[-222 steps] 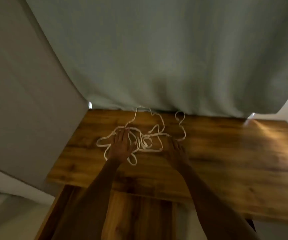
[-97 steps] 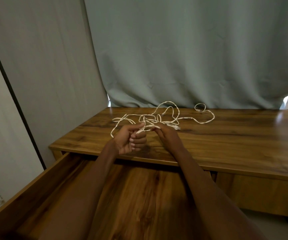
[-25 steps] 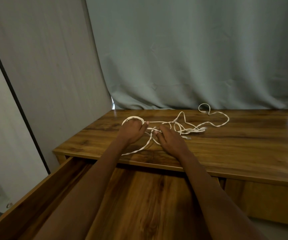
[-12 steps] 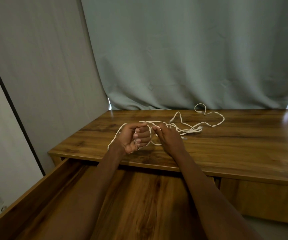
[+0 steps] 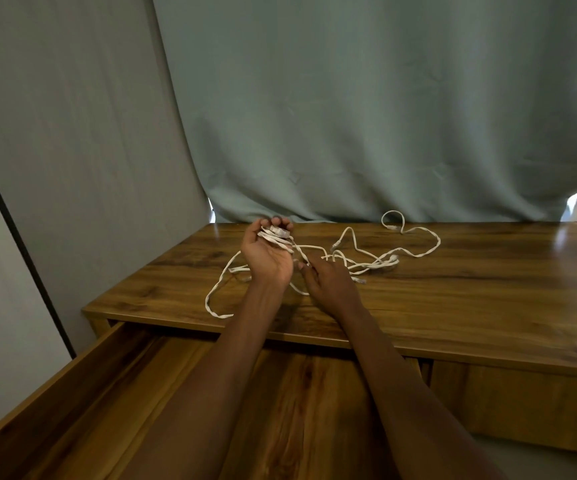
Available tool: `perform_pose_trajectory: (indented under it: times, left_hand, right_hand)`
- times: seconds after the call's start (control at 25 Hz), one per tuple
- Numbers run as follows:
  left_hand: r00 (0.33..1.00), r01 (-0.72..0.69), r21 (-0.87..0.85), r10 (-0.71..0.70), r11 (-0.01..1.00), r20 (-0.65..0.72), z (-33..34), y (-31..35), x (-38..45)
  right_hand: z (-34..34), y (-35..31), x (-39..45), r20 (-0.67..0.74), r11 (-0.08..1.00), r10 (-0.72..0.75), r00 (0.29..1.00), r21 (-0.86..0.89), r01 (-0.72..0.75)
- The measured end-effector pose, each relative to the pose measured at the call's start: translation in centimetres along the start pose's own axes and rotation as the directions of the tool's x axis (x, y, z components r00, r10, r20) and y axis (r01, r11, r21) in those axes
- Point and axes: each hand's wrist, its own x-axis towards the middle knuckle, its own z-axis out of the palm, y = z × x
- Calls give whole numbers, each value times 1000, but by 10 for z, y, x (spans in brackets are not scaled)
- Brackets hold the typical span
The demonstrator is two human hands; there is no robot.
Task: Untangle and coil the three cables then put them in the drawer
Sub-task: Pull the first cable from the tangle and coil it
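- Your left hand [image 5: 269,252] is raised palm-up over the bench [image 5: 487,292], fingers curled round a few turns of white cable [image 5: 277,237] with a plug on top. The turns sit loose; if you relax the fingers, the coil can spring apart and you must wind it again.
- Your right hand [image 5: 328,284] is low beside it, fingertips pinching a strand that runs to the coil. If you pull fast w/ this hand, the strand may tighten a knot instead of feeding free.
- The rest of the cables [image 5: 370,263] lies tangled on the bench, right of your hands, w/ loops reaching toward the curtain [image 5: 366,116]. How many knots remain, I cannot tell; a plug can catch in a loop and drag the whole pile.
- One long loop [image 5: 216,299] rests near the front edge, just above the open drawer [image 5: 72,393]. It may slide off and fall in uncoiled.
- No coiled cable is visible in the drawer yet, so the task looks early; don't hurry.
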Motion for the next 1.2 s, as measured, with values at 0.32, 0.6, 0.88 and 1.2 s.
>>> perform_pose_trajectory:
  times: [0.32,0.6,0.88,1.2]
  left_hand:
    - [974,-224,201,217,954,59,10,13,22]
    - [792,-529,819,478,224,380,8,45,42]
    - [856,-414,476,-155,-776,493,-28,69,34]
    - [907,-400,614,-392,-681,156,-41,58,7]
  right_hand:
    - [-1,2,1,-51,984,98,994,155,-89]
    - [-5,9,5,-143,946,213,967,279,-167]
    - [-6,7,6,-226,950,154,962,302,-81]
    - [3,17,7,2,950,310,951,23,-310]
